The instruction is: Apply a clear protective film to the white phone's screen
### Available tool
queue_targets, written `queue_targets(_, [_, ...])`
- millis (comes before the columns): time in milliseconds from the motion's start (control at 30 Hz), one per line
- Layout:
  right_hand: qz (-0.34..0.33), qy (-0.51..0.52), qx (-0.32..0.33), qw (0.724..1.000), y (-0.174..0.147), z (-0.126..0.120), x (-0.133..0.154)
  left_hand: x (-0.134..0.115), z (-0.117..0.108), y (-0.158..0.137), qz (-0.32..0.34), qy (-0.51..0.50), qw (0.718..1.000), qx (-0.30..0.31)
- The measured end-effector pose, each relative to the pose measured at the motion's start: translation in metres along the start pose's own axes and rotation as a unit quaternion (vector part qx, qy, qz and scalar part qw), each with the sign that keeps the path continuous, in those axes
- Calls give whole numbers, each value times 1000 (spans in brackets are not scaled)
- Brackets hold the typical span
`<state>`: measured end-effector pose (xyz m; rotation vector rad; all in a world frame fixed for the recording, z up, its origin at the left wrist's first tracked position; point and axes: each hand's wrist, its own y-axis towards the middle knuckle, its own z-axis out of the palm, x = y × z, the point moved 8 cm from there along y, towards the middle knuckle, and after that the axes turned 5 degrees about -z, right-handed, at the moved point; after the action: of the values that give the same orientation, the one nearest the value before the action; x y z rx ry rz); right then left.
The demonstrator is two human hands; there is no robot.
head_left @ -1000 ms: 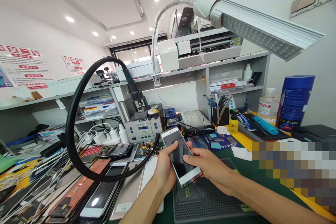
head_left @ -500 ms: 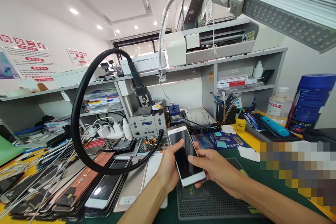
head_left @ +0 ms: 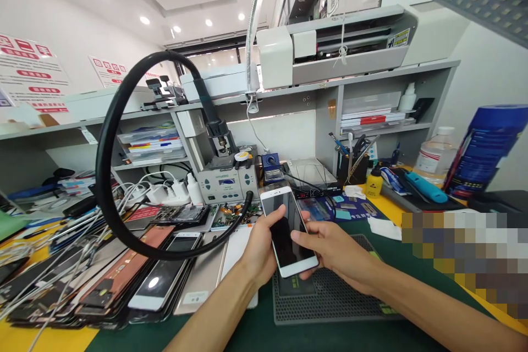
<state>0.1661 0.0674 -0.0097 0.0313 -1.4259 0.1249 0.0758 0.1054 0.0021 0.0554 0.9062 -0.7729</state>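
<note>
Your left hand [head_left: 260, 246] and right hand [head_left: 330, 246] both grasp the white phone [head_left: 285, 231] over the far-left part of the gray mat [head_left: 330, 305]. It's already picked up, front looking whole; its screen [head_left: 291, 253] isn't yet lit.

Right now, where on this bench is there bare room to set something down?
Below the right hand, which holds a phone with the left hand, the perforated pad shows bare surface. Green mat lies bare right of that pad, in front of the white tissue. The left is crowded with stacked phones and plugs, behind with circuit boards and a control box.
</note>
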Motion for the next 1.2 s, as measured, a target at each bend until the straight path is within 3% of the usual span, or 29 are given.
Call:
queue_targets(833, [1, 28, -11, 1000, -1, 2, 1, 2, -6, 1, -19, 11, 999, -39])
queue_targets(1200, [2, 21, -4, 1000, -2, 3, 2, 6, -7, 4, -23, -12, 1000, -14])
